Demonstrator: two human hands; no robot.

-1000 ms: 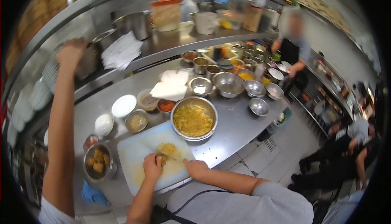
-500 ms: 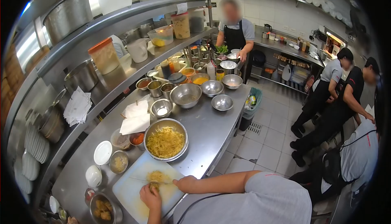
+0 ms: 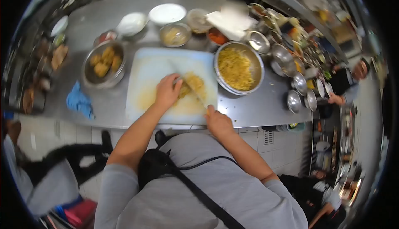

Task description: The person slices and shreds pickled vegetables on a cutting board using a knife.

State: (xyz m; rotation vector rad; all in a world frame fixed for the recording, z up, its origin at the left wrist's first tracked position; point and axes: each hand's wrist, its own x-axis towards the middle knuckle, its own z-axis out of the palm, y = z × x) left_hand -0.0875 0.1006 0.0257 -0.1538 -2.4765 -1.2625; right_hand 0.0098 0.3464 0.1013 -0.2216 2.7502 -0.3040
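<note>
A white cutting board (image 3: 145, 64) lies before me on the steel counter. My right hand (image 3: 219, 121) is wrapped round the handle of a knife (image 3: 194, 91), whose blade slants up and left across the board. My left hand (image 3: 167, 91) is closed at the blade's left side, fingers bunched over a yellow food piece that they mostly hide. Shredded yellow food (image 3: 196, 84) lies in a pile along the blade. Right of the board, a steel bowl (image 3: 260, 77) holds many yellow shreds (image 3: 235, 67). On the left, another steel bowl (image 3: 109, 81) contains several yellow-brown chunks (image 3: 101, 68).
A blue cloth (image 3: 80, 100) lies near the counter's front edge. Behind the board stand white bowls (image 3: 132, 24), a small steel bowl (image 3: 175, 42) and a container of orange-red food (image 3: 217, 36). Several steel bowls (image 3: 294, 101) sit at right. Co-workers (image 3: 351, 81) are around me.
My view has swung down and to the left, so the board now lies straight ahead. Both hands remain at the board, the right on the knife and the left beside its blade.
</note>
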